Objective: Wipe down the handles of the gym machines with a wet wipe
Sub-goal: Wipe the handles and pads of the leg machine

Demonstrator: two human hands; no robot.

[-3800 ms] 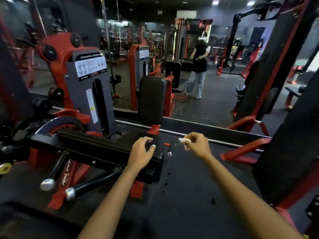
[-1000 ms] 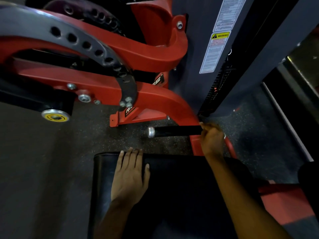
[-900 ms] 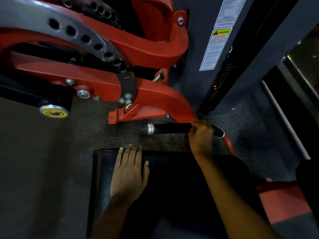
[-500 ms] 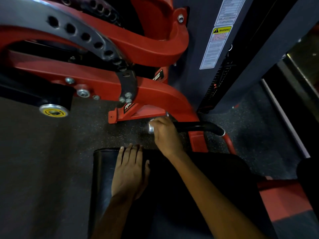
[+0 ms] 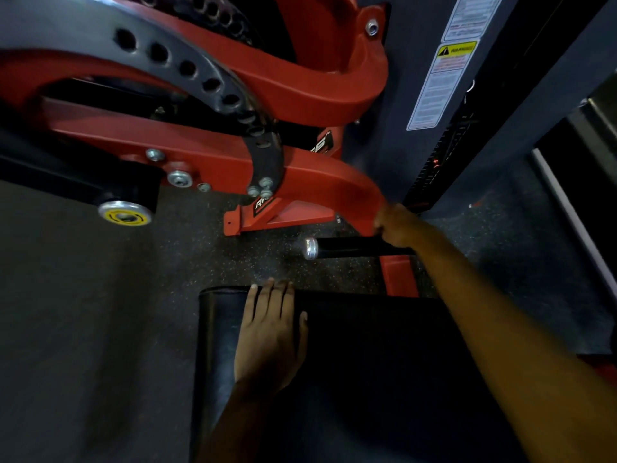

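Observation:
A black handle [image 5: 347, 247] with a silver end cap sticks out to the left from the red machine frame, just beyond a black padded seat [image 5: 367, 362]. My right hand [image 5: 399, 225] is curled round the handle at its right, inner end, near the red frame. The wet wipe is hidden inside that hand. My left hand [image 5: 272, 332] rests flat on the seat's far edge, fingers straight and together.
The red machine frame [image 5: 300, 95] with a grey perforated arc plate [image 5: 187, 68] fills the upper half. A grey weight-stack cover [image 5: 417, 78] carries warning labels. A roller with a yellow end cap [image 5: 125, 213] hangs at the left. Dark speckled rubber floor lies around.
My right hand slid left along the handle to its silver end, then back right to the inner end. My left hand stayed flat on the seat.

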